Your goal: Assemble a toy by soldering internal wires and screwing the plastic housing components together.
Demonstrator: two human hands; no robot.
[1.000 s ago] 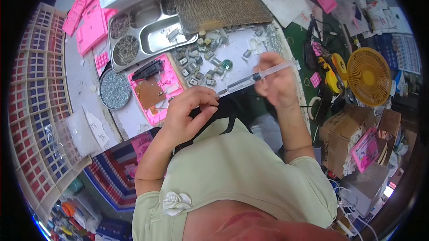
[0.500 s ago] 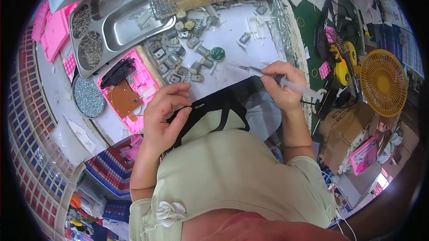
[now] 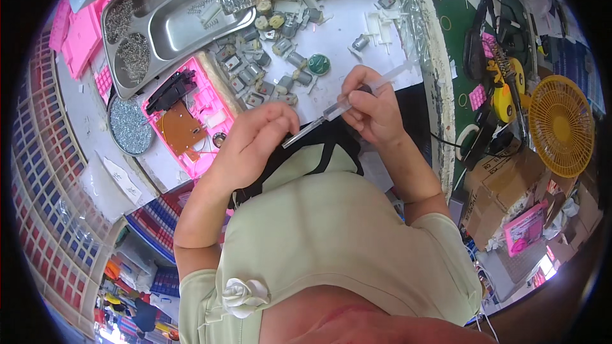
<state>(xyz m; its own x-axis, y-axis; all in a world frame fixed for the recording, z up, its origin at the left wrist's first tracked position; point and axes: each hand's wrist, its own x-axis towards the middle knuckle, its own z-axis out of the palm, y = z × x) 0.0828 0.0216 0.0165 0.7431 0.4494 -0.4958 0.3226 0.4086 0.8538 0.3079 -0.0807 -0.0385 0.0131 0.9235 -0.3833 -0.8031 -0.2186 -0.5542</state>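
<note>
Clear plastic syringe point(image 3: 336, 110), grasped in the right hand point(image 3: 375, 113) near the bench point(image 3: 344, 28) edge, its metal tip point(image 3: 302, 132) now brought beside the curled left hand point(image 3: 254, 143), contact unclear, engages both sides.

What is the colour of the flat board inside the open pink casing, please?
The board is orange-brown, best seen in the head view.

Bright light, fisheye-bent dark rim.
</note>
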